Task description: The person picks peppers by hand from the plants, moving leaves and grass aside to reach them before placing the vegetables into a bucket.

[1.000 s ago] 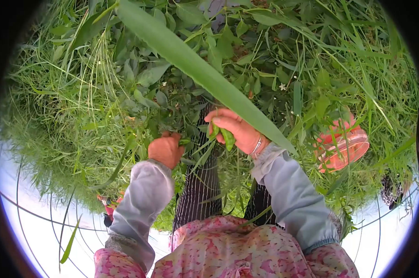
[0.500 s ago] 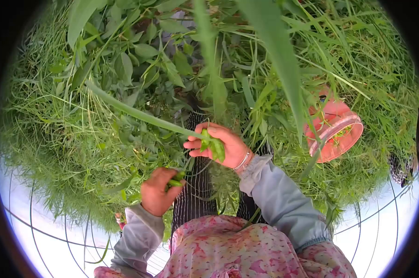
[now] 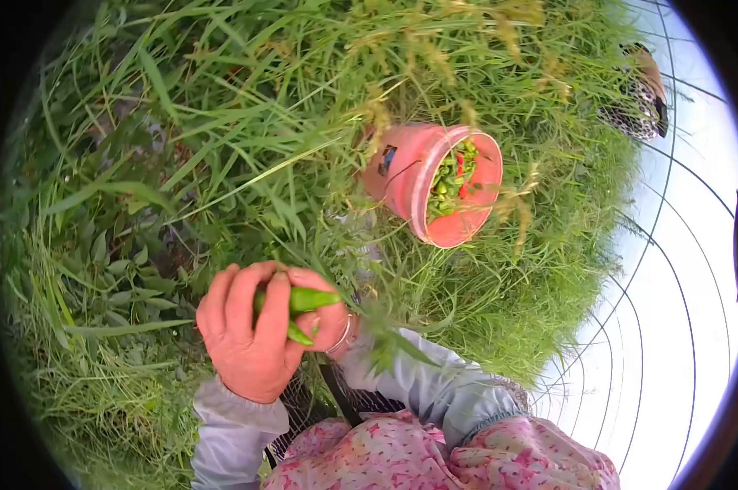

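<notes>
Harvest step, transfer phase. The left hand (image 3: 250, 339) is curled shut around several green chillies (image 3: 303, 304), its grip pinching them against the palm; the right hand (image 3: 334, 320) lies mostly hidden behind it (whether its grip is spread or pressed together cannot be told). The pink bucket (image 3: 410, 175), tilted in the tall grass (image 3: 222, 131) and already holding green and red pods, stands well apart, up and to the right. The next move, by this reading, calls for carrying the handful over the bucket's rim before letting go.
</notes>
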{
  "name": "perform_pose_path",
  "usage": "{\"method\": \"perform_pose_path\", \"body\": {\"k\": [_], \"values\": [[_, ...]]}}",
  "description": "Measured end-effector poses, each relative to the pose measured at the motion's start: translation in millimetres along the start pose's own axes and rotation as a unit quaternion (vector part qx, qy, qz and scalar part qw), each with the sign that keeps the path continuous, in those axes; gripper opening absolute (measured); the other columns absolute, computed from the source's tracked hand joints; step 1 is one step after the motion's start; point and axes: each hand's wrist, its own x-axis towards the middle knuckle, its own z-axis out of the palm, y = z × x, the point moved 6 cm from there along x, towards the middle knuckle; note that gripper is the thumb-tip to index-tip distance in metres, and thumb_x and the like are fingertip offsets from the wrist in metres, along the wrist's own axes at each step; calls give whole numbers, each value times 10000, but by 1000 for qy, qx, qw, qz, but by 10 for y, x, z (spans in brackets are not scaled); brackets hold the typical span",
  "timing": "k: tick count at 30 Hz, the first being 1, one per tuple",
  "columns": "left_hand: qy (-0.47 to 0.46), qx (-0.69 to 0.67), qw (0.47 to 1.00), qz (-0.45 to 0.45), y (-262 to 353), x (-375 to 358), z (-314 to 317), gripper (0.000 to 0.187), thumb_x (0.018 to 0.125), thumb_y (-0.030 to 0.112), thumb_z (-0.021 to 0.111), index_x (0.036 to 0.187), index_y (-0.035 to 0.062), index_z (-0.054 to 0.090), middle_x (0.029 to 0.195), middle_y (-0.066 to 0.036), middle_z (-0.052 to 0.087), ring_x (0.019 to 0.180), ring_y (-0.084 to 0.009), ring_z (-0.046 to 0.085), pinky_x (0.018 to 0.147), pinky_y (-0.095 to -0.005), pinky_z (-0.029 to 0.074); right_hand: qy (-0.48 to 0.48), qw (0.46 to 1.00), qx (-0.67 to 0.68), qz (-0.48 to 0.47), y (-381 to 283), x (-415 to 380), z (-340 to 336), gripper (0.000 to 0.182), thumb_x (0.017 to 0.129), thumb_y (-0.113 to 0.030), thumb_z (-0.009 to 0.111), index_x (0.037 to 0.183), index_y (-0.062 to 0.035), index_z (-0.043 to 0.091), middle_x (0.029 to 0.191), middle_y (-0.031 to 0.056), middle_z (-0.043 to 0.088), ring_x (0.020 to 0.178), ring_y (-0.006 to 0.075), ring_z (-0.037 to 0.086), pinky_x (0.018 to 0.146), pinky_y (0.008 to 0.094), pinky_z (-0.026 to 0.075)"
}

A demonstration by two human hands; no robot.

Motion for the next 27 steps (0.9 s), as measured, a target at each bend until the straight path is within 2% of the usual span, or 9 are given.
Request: {"method": "perform_pose_path", "body": {"k": [3,6,10,12,18,20,22,24,27], "values": [[-15,-37,995,95,491,508,323,350,776,275,612,1021,29,569,1086,-156,527,1011,-355,510,846,-450,396,-49,990,-22,-130,-675,-365,-175,412,907,-355,373,1154,-46,488,1138,110,532,1051,205,512,922,329,404],[-32,-154,976,148,1089,851,990,386,740,306,635,1014,41,570,1100,-171,528,1053,-344,497,861,-478,385,78,918,-163,-354,-1535,-1053,-311,458,913,-400,338,1178,-56,484,1238,126,490,1146,247,462,995,371,354],[-45,-215,957,188,1579,976,1408,461,720,286,663,1095,47,539,1151,-186,502,1083,-342,485,919,-463,373,142,848,-150,-488,-2289,-1622,-766,503,921,-457,335,1236,-78,435,1299,126,444,1175,318,435,999,435,357],[-94,-218,954,183,1571,885,1490,472,715,263,672,1110,46,531,1170,-190,487,1092,-345,479,934,-458,371,221,882,-146,-390,-2720,-1891,-860,521,919,-481,354,1249,-83,419,1308,128,432,1174,352,428,985,458,372],[-183,-218,957,49,624,387,1369,404,718,202,673,1062,34,544,1143,-178,500,1056,-329,507,885,-438,420,439,819,-199,-312,-3210,-2280,-1656,491,902,-446,456,1224,-76,450,1234,118,483,1127,386,462,929,445,433],[-159,-237,958,-29,303,300,944,370,724,179,665,1042,31,548,1122,-161,515,1024,-309,532,849,-420,448,414,808,-236,-347,-3243,-2242,-1676,367,913,-308,488,1173,-50,505,1177,106,524,1073,278,520,898,385,462],[-19,-219,973,-73,-116,284,231,233,766,101,621,979,19,573,1001,-140,580,894,-290,592,771,-359,486,352,838,-159,-386,-3344,-2182,-1705,374,914,-246,479,1162,33,482,1189,186,527,1106,268,509,901,366,474],[106,-193,967,-128,-499,89,-305,177,788,71,597,955,13,583,945,-140,602,845,-293,608,750,-340,491,169,926,-182,-285,-3007,-1639,-1005,304,923,-229,469,1141,-22,519,1122,124,562,993,192,534,817,311,472],[74,-86,946,-304,-1306,-497,-362,212,816,66,568,1011,-17,564,975,-179,603,852,-316,601,763,-336,483,26,955,-262,-133,-1871,-725,83,287,913,-205,481,1085,16,541,1074,148,589,978,220,562,823,355,475]]}}
